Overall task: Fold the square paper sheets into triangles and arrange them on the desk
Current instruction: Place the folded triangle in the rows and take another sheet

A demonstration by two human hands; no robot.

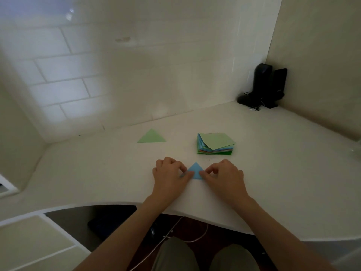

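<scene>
We see both hands down on the white desk (273, 153), working a blue triangle (196, 170) of folded paper near the front edge. The left hand (169, 173) curls its fingers onto the triangle's left corner, thumb and fingertips pinching it flat; the right hand (224, 173) pinches the right corner the same way. The triangle's point faces away from us, and both lower corners are covered by fingers, so we cannot make out how cleanly the edges meet.

Further back and to the left, a green triangle (151, 136) lies flat on the desk, well apart from the hands. To its right sits the stack of square sheets (215, 143), a pale green sheet on top, skewed against the coloured ones beneath.

In the far right corner stands a pair of black speakers (268, 85) with a tangle of cord; that corner is dim. Below the desk edge, our knees and a white cable show, partly cut off.
</scene>
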